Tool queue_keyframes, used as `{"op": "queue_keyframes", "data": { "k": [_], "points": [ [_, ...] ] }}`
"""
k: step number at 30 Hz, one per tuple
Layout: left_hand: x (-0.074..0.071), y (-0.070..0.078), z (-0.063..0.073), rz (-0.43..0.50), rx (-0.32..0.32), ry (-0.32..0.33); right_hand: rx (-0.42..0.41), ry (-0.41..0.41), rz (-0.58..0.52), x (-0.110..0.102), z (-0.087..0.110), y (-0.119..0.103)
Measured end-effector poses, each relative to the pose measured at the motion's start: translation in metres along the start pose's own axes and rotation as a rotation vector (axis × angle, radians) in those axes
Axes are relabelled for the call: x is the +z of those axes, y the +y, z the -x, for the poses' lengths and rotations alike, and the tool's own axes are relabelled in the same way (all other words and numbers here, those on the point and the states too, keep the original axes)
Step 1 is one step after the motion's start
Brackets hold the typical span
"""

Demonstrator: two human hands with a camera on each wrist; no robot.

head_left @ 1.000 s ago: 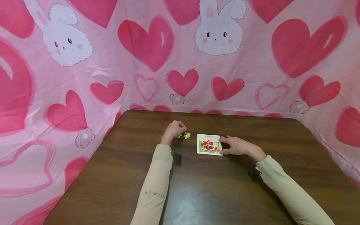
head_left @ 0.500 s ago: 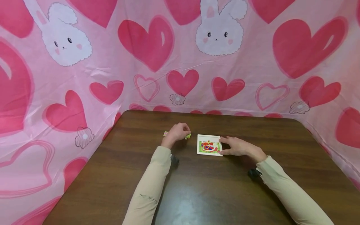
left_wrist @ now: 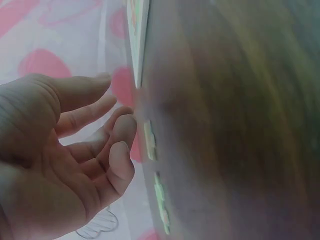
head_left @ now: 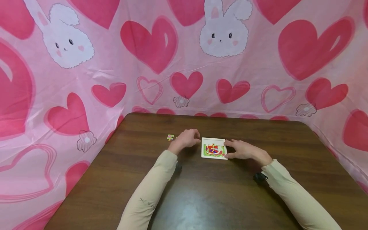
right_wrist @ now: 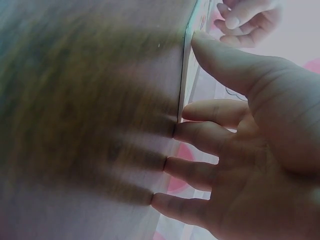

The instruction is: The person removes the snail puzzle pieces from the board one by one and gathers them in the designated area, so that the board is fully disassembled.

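A white-framed jigsaw puzzle tray lies flat on the table, with a red, blue and green picture in its lower part and a pale bare strip at the far side. My right hand rests at its right edge, thumb and forefinger touching the frame, other fingertips down on the table in the right wrist view. My left hand hovers just left of the tray, fingers loosely bent, thumb apart, nothing visible between them in the left wrist view. Beneath it lie loose puzzle pieces; a pink-and-green puzzle piece shows farther left.
The brown wooden table reaches back to a pink cloth printed with hearts and rabbits, which also hangs along the sides. Dark wrist cameras sit under both sleeves.
My left hand has moved right, from over the loose pieces toward the tray, uncovering the pink-and-green piece. The right hand and the tray have stayed in place.
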State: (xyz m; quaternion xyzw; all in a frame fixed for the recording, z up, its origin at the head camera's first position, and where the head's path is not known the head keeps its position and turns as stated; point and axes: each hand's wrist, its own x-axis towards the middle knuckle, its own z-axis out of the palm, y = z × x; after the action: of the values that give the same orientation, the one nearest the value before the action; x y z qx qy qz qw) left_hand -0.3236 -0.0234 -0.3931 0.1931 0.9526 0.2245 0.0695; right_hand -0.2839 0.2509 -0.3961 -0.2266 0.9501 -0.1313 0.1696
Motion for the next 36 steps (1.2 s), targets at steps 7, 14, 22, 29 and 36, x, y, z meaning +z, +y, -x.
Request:
{"op": "queue_keyframes", "data": {
  "k": [7,14,22,29,36],
  "points": [
    [0.002,0.012,0.002,-0.029,0.061,-0.037,-0.011,-0.001,0.003,0.000,-0.001,0.000],
    [0.010,0.019,0.001,-0.139,0.120,-0.071,-0.001,-0.008,-0.009,-0.001,-0.002,0.003],
    [0.012,0.025,0.001,-0.200,0.126,-0.119,0.000,-0.012,-0.020,-0.001,-0.001,0.002],
    [0.016,0.031,0.001,-0.261,0.112,-0.155,-0.005,-0.011,-0.026,0.000,-0.002,0.002],
    [0.017,0.037,0.000,-0.254,0.093,-0.191,0.006,-0.011,-0.031,0.000,-0.001,0.001]
  ]
}}
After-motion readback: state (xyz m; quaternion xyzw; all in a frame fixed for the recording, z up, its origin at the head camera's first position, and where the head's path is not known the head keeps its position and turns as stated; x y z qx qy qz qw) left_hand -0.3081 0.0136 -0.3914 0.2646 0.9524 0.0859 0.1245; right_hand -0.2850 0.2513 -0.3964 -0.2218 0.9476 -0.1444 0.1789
